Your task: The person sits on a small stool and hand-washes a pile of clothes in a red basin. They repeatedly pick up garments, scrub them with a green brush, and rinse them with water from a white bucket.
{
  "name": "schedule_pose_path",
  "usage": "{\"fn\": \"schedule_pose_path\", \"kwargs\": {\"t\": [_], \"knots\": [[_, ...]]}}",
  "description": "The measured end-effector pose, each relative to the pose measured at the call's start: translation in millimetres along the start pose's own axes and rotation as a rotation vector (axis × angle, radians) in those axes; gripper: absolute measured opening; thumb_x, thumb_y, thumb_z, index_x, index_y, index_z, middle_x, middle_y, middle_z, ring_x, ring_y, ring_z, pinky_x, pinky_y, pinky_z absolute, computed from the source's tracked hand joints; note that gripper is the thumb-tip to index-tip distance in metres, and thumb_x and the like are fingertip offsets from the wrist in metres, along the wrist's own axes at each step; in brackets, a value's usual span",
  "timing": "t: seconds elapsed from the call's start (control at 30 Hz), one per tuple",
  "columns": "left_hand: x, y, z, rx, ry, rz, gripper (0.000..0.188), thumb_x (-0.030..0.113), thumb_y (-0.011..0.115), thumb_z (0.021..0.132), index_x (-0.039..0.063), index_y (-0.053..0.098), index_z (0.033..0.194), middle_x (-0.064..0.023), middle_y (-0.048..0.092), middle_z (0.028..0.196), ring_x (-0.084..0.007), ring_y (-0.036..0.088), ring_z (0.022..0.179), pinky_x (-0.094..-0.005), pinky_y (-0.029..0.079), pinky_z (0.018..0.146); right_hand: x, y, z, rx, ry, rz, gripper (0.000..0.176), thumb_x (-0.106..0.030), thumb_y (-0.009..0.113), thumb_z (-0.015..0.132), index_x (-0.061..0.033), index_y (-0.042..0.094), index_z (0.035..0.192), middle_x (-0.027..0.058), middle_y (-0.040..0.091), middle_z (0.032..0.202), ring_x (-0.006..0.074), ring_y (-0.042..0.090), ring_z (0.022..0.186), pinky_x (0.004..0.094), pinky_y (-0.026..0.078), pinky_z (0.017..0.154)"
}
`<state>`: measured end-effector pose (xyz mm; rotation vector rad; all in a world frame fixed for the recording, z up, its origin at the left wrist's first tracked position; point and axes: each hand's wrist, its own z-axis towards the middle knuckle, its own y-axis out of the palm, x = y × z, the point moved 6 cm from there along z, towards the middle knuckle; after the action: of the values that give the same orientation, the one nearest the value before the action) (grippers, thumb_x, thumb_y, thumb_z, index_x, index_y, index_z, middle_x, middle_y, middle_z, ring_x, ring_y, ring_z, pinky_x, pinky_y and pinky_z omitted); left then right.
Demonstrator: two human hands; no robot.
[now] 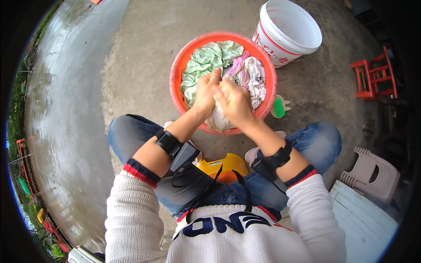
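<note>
An orange-red plastic basin (175,70) stands on the ground before me, full of laundry. My left hand (208,90) and my right hand (234,100) are close together above it, both closed on a whitish wet cloth (219,116) that hangs down at the basin's near side. Light green checked cloth (204,60) lies at the left and back of the basin. On its right side are a pink cloth (239,65) and a white patterned cloth (256,79). My fingers hide part of the whitish cloth.
A white plastic bucket (279,42) with red writing stands behind the basin at the right. Beside the basin lies a green and whitish object (279,107), perhaps a brush. A yellow plastic stool (227,164) is under me. Farther right are a red chair (378,77) and stacked beige stools (371,174).
</note>
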<state>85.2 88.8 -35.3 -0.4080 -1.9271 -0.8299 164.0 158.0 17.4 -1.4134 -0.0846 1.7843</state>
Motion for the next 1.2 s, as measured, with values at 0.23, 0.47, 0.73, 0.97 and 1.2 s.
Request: {"fn": "schedule_pose_path", "kwargs": {"t": [0.23, 0.47, 0.73, 0.97, 1.2], "knots": [[45.4, 6.4, -19.7, -0.284, 0.218, 0.927, 0.051, 0.044, 0.083, 0.071, 0.001, 0.064, 0.091, -0.0058, 0.060, 0.073, -0.0146, 0.058, 0.070, -0.0300, 0.048, 0.067, 41.1, -11.3, 23.3, -0.310, 0.225, 0.492, 0.041, -0.033, 0.072, 0.090, -0.0030, 0.047, 0.103, 0.0089, 0.062, 0.085, 0.0196, 0.062, 0.075, 0.0334, 0.050, 0.072], [49.4, 14.2, -21.9, -0.394, 0.014, 0.472, 0.039, 0.012, 0.075, 0.079, 0.000, 0.064, 0.114, -0.0127, 0.066, 0.116, -0.0169, 0.066, 0.097, -0.0323, 0.052, 0.084, 16.8, -36.6, 36.2, -0.200, 0.158, 0.516, 0.061, -0.047, 0.074, 0.085, -0.0055, 0.045, 0.120, 0.0078, 0.055, 0.108, 0.0167, 0.054, 0.104, 0.0317, 0.045, 0.089], [44.6, -0.4, -17.7, -0.139, -0.138, -0.398, 0.044, 0.012, 0.067, 0.090, 0.001, 0.052, 0.130, -0.0144, 0.064, 0.119, -0.0259, 0.067, 0.103, -0.0409, 0.059, 0.086, 53.7, -26.3, 6.9, -0.431, 0.535, 0.792, 0.060, -0.009, 0.079, 0.079, 0.0029, 0.051, 0.131, 0.0121, 0.061, 0.123, 0.0203, 0.056, 0.119, 0.0336, 0.046, 0.101], [-9.7, -14.1, -6.4, 0.052, -0.302, -0.486, 0.039, 0.028, 0.067, 0.093, 0.006, 0.056, 0.123, -0.0130, 0.066, 0.112, -0.0250, 0.067, 0.099, -0.0407, 0.059, 0.083, 39.6, -13.9, 14.4, -0.111, 0.371, 0.596, 0.044, -0.007, 0.075, 0.081, -0.0070, 0.054, 0.119, 0.0120, 0.055, 0.123, 0.0244, 0.055, 0.118, 0.0336, 0.047, 0.097], [-50.9, -11.8, -10.1, -0.039, -0.381, -0.578, 0.024, 0.036, 0.060, 0.097, 0.013, 0.062, 0.104, -0.0060, 0.065, 0.095, -0.0196, 0.065, 0.085, -0.0366, 0.056, 0.070, -10.3, 21.0, -8.3, -0.236, -0.105, -0.228, 0.022, -0.027, 0.066, 0.089, -0.0082, 0.058, 0.098, 0.0148, 0.061, 0.102, 0.0400, 0.066, 0.083, 0.0472, 0.052, 0.070]]}}
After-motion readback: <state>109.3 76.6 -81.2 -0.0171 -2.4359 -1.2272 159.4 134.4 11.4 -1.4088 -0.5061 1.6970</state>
